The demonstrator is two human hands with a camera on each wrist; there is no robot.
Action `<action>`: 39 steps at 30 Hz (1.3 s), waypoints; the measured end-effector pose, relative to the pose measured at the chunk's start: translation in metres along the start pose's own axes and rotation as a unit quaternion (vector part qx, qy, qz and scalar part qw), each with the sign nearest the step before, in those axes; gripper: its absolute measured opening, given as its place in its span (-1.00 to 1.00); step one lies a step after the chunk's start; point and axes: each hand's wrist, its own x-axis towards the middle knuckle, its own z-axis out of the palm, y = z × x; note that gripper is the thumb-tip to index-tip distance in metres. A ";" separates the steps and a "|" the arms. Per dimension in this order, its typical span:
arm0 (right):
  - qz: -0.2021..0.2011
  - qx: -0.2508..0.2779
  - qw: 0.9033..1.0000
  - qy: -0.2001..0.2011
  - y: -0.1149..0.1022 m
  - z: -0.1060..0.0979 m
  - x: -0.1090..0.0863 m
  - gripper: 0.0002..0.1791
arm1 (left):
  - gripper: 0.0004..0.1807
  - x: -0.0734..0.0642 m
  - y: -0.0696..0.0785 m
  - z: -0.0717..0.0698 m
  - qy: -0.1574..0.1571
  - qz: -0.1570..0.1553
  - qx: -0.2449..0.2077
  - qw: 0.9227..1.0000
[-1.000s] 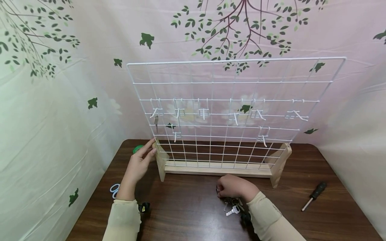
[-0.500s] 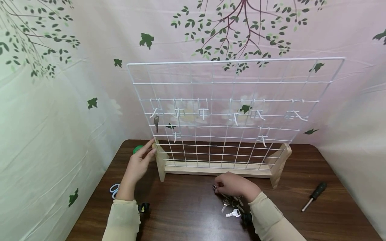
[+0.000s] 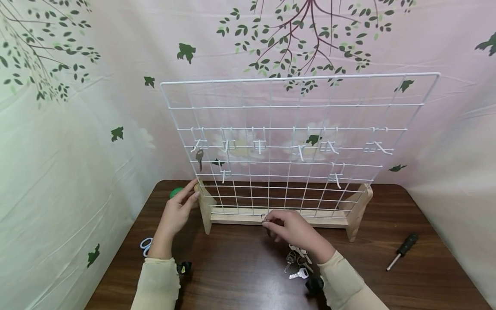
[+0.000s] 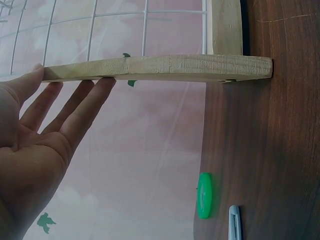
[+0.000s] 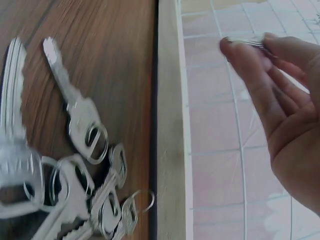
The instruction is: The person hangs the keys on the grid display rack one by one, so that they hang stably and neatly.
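My right hand (image 3: 292,228) pinches a key by its metal ring (image 5: 245,41) between thumb and fingertips, in front of the rack's bottom rail; the fingers mostly hide the key. Below that hand, a pile of keys with rings (image 3: 298,260) lies on the table, seen close up in the right wrist view. My left hand (image 3: 177,215) holds the left wooden side of the stand (image 4: 165,67) between thumb and fingers. The white wire grid rack (image 3: 270,105) rises from this stand and carries several white hooks (image 3: 259,146). One key (image 3: 199,159) hangs from the far-left hook.
A screwdriver (image 3: 403,252) lies on the brown table (image 3: 240,275) at the right. Scissors with pale blue handles (image 3: 146,246) are beside the left forearm. A round green object (image 4: 205,195) sits behind the left hand. Leaf-printed cloth (image 3: 128,56) surrounds the table.
My right hand has lifted the ringed key from the pile, moving up and left toward the rack. More of the pile now shows. The left hand stays on the stand.
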 end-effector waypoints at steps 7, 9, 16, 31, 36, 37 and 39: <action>0.004 0.098 0.994 0.057 -0.015 0.002 0.002 -0.84 | -0.47 0.000 0.000 0.001 -0.001 0.000 -0.021 1.000; 0.004 0.118 0.991 0.067 -0.019 0.003 0.004 -0.83 | -0.47 0.000 0.000 0.002 -0.002 -0.001 -0.031 1.000; -0.006 0.163 0.982 0.090 -0.036 0.004 0.008 -0.81 | -0.45 0.000 -0.002 0.004 -0.003 -0.002 -0.039 0.999; -0.040 0.228 0.970 0.073 -0.082 0.010 0.034 -0.77 | -0.44 -0.001 -0.003 0.004 -0.005 0.008 -0.046 0.999; -0.053 0.231 0.969 0.067 -0.093 0.013 0.045 -0.78 | -0.45 0.000 -0.002 0.004 -0.006 0.001 -0.046 0.999; -0.054 0.235 0.968 0.066 -0.095 0.014 0.047 -0.77 | -0.45 0.000 -0.002 0.004 -0.006 -0.001 -0.044 0.999; -0.049 0.238 0.968 0.066 -0.099 0.015 0.051 -0.76 | -0.45 -0.001 -0.001 0.004 -0.006 -0.001 -0.040 0.999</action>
